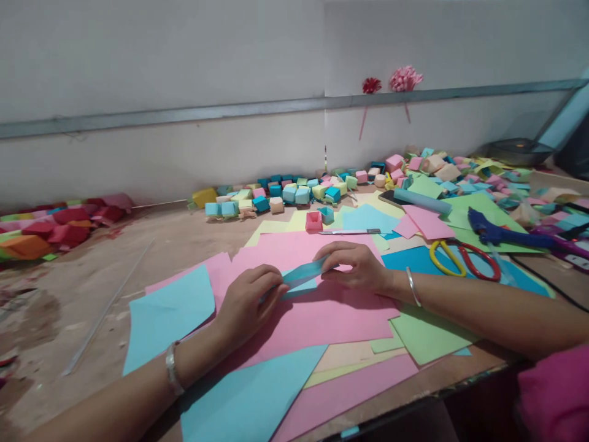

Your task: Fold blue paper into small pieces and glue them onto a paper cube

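Nearest the camera lay a light-blue sheet (248,399), overlapping the pink sheet (322,319) on which the person worked. Both hands were closed on a folded blue strip (304,274), which sat just above that pink sheet in the middle of the bench (78,288). The left hand (248,301) pinched the strip's nine o'clock end between thumb and fingertips, and the right hand (359,265) gripped the three o'clock end with curled fingers.

To crease well, the long edges would probably need lining up before any pressure – a strip this narrow skews easily. One hand could then anchor its end while the other ran firmly along the fold. The loose, slippery sheets underneath looked a poor backing, so pressing down onto them might shift the whole stack.

At two o'clock from the strip lay scissors (464,258) with yellow and red handles, and beyond them a blue glue gun (501,233) – both near the right forearm's sweep. A slim knife (350,231) and a small pink box (313,221) sat at twelve o'clock, just apart from the fingers. Farther back ran a row of paper cubes (285,193). A thin rod (110,307) lay at nine o'clock, well clear.
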### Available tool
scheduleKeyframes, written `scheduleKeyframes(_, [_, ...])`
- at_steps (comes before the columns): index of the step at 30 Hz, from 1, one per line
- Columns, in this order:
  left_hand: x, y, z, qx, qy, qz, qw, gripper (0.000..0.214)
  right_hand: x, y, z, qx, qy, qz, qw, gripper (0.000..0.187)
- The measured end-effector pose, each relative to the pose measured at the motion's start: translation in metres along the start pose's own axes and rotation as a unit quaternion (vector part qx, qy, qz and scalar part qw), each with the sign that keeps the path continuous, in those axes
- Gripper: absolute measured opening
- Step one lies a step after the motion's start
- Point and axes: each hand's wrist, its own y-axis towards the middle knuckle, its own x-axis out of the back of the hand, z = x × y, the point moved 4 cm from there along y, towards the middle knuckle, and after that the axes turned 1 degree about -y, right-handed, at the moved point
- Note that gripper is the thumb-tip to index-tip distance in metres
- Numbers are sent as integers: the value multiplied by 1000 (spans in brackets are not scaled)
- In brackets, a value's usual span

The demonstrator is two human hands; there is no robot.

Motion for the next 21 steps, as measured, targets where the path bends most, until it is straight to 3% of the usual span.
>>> scheduleKeyframes(4, [2, 1, 1, 0, 15, -32, 999, 13, 1, 1, 0, 4, 2, 11, 1000, 9])
scheduleKeyframes(12, [4, 2, 3, 5, 23, -31, 999, 16, -2, 0, -7, -53, -48, 18, 997, 17])
scheduleKeyframes(21, [3, 0, 13, 75, -18, -46, 996, 17, -4, -4, -13, -102, -77, 43, 991, 21])
